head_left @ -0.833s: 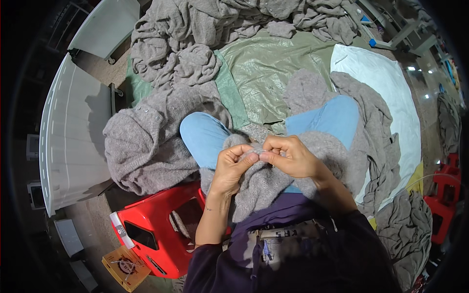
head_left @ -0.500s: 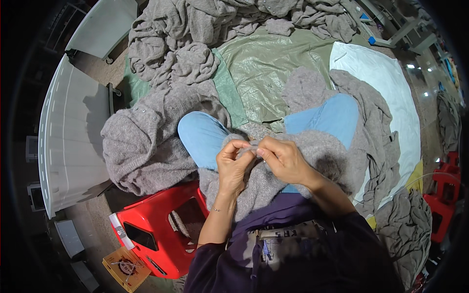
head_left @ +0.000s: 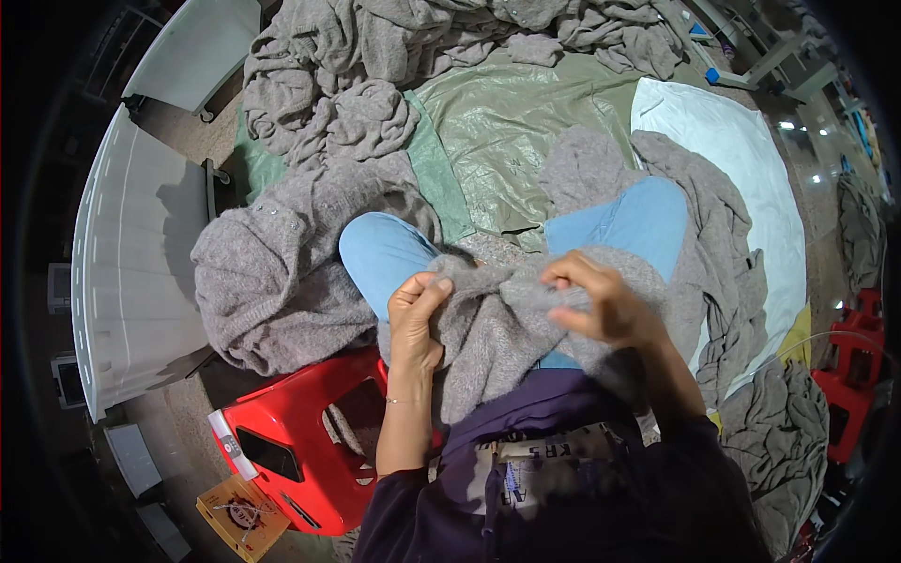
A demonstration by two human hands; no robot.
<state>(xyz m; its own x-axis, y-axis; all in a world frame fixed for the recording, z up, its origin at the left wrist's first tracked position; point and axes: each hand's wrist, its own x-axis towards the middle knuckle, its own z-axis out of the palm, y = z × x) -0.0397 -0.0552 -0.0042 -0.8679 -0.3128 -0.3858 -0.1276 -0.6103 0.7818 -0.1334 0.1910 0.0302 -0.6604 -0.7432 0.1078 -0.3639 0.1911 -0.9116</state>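
A fuzzy grey-brown knitted garment (head_left: 493, 328) lies across my lap, over my legs in light blue trousers. My left hand (head_left: 413, 314) is closed, pinching the garment's edge between thumb and fingers near my left knee. My right hand (head_left: 605, 305) is raised over the garment's right part. Its thumb and fingers are apart, a little blurred by motion, with nothing visible between them. Between the two hands the knit runs in a loose, bunched fold.
Grey-brown knitwear is heaped ahead (head_left: 375, 47) and at left (head_left: 272, 281). A green sheet (head_left: 516, 131) and white cloth (head_left: 723, 122) cover the floor. A red stool (head_left: 328, 469) holds a phone (head_left: 269, 454); a yellow box (head_left: 242, 518) stands beside it. White panels (head_left: 141, 253) stand left.
My hands, which were together pinching the knit in the middle, have moved apart. The left went left with the edge still held; the right moved right and its fingers opened.
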